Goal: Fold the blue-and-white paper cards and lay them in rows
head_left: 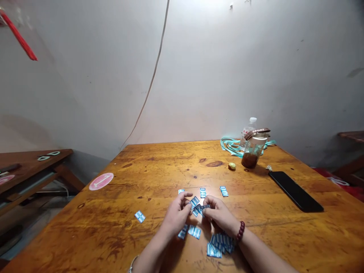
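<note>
My left hand point(179, 213) is closed on a small blue-and-white card point(194, 202), thumb and fingers pinching its left side. My right hand point(217, 214) pinches a few more such cards, fanned out and almost meeting those at the left. Beyond my hands lie small groups of the same cards: one behind the left fingers, partly hidden, a middle stack point(203, 193) and a right stack point(223, 191). Nearer me are a short row of cards point(194, 231) and a loose pile point(220, 244) beside my right wrist. A single card point(140, 216) lies off to the left.
On the wooden table point(159, 167) a black phone point(295, 191) lies at the right. Farther back stand a sport bottle point(253, 151) with brown liquid and a clear plastic bottle point(252, 123), near a turquoise strap point(227, 144) and a small yellowish object point(232, 166). A pink number sticker point(101, 181) is at the left.
</note>
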Demonstrator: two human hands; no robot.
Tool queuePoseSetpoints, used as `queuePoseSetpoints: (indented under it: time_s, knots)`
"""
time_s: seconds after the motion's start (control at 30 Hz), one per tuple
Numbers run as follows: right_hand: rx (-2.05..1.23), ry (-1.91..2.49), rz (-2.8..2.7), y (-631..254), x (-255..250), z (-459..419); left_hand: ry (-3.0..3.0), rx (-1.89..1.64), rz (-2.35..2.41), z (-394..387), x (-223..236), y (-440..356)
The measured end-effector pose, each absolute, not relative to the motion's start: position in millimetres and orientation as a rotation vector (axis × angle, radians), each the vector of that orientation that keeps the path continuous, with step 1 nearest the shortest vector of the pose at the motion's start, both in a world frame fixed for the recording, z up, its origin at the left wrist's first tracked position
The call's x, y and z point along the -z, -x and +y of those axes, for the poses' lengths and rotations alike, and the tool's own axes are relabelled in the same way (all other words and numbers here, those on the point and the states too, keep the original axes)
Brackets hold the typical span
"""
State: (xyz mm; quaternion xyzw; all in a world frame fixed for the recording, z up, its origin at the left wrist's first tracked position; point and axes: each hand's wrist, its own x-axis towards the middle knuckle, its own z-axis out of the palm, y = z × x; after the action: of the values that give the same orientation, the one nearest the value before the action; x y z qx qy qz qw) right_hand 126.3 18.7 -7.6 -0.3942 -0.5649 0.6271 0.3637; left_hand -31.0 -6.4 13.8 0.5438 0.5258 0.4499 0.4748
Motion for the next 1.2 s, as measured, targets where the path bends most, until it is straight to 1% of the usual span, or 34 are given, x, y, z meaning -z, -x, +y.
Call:
queuePoseSetpoints:
  time_s: [0.23, 0.43, 0.63, 0.87, 1.0, 1.2]
  knots:
    - [-1.644, 1.023, -1.350, -127, 7, 25, -1.126, -1.190, 1.217, 9, 3, 26]
    - [-1.648, 0.974, -1.414, -124, 7, 20, -1.312, -1.128, 1.195, 1, 1, 38]
    - [-1.454, 1.012, -1.523, -124, 12, 21, -1.207, -0.996, 1.085, -1, -3, 33]
    - [-1.303, 0.993, -1.579, -124, 3, 19, -1.121, -1.210, 1.189, 3, 2, 37]
    - [-1.285, 1.003, -1.634, -124, -2, 16, -1.067, -1.208, 1.247, 5, 8, 38]
    - [-1.191, 1.054, -1.755, -121, 2, 10, -1.138, -1.190, 1.195, 4, 10, 33]
